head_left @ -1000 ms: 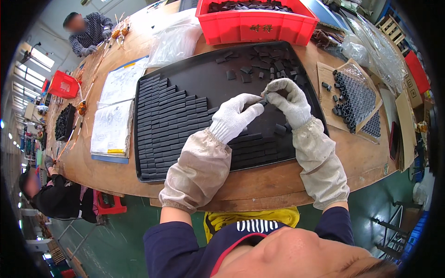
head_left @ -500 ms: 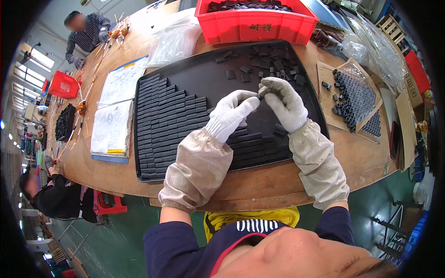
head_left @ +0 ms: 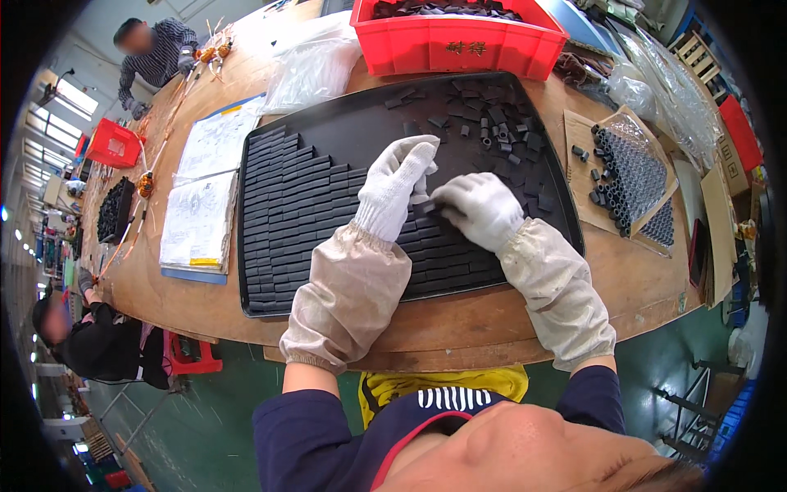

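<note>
Pinching a small black block [head_left: 429, 208] between the gloved fingertips of right hand [head_left: 479, 210], with left hand [head_left: 393, 185] fingers half-curled just beside it, holding nothing visible.

Held low over the black tray [head_left: 352, 131], right above neat rows of black blocks [head_left: 303, 217] filling its left side; loose black pieces [head_left: 492, 123] scattered at the far end, red bin [head_left: 459, 45] beyond, all on wooden worktop [head_left: 639, 271]; papers [head_left: 201, 217] to the left.

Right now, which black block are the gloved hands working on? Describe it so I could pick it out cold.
Start at the big black tray on the wooden table. Neat rows of black blocks fill its left and near part. The piece sits at the rows' right end, under the fingertips of the right hand, beside the left hand; its neighbours lie untouched.
</note>
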`<control>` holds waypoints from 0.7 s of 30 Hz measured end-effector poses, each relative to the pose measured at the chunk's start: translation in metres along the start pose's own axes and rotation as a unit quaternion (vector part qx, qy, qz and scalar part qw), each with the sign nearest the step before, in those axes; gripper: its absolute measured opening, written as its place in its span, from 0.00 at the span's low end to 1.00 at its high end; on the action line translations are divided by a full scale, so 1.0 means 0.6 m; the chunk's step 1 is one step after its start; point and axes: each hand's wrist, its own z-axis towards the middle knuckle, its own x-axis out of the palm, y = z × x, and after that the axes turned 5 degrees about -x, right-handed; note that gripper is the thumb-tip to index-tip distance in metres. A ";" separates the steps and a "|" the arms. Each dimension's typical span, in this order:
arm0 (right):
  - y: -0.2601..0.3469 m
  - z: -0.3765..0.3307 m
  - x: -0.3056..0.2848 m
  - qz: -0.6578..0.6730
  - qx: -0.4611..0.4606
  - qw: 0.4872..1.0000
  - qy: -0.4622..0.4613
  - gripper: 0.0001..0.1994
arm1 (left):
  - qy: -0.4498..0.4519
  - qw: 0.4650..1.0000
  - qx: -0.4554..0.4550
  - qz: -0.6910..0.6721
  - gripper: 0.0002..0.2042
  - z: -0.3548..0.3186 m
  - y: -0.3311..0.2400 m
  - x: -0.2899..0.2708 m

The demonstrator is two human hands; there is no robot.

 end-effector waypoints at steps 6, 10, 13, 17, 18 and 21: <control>0.005 -0.001 0.004 -0.021 -0.038 0.999 -0.010 0.16 | 0.002 1.000 -0.014 0.009 0.23 -0.015 -0.017 0.010; 0.002 0.008 -0.014 -0.007 0.041 0.986 -0.162 0.11 | 0.043 0.997 -0.065 0.005 0.30 -0.010 -0.010 0.003; 0.010 0.010 -0.037 0.037 0.062 0.964 -0.256 0.12 | 0.062 0.995 -0.082 0.012 0.34 -0.014 -0.010 0.010; 0.017 0.020 -0.035 -0.007 -0.005 0.973 -0.231 0.16 | 0.105 0.987 -0.120 0.036 0.42 -0.022 -0.012 0.014; 0.014 0.018 -0.032 -0.004 -0.015 0.975 -0.223 0.17 | 0.122 0.983 -0.130 0.047 0.43 -0.025 -0.012 0.015; 0.020 0.015 -0.039 0.002 -0.020 0.979 -0.203 0.18 | 0.152 0.973 -0.146 0.096 0.45 -0.023 -0.008 0.012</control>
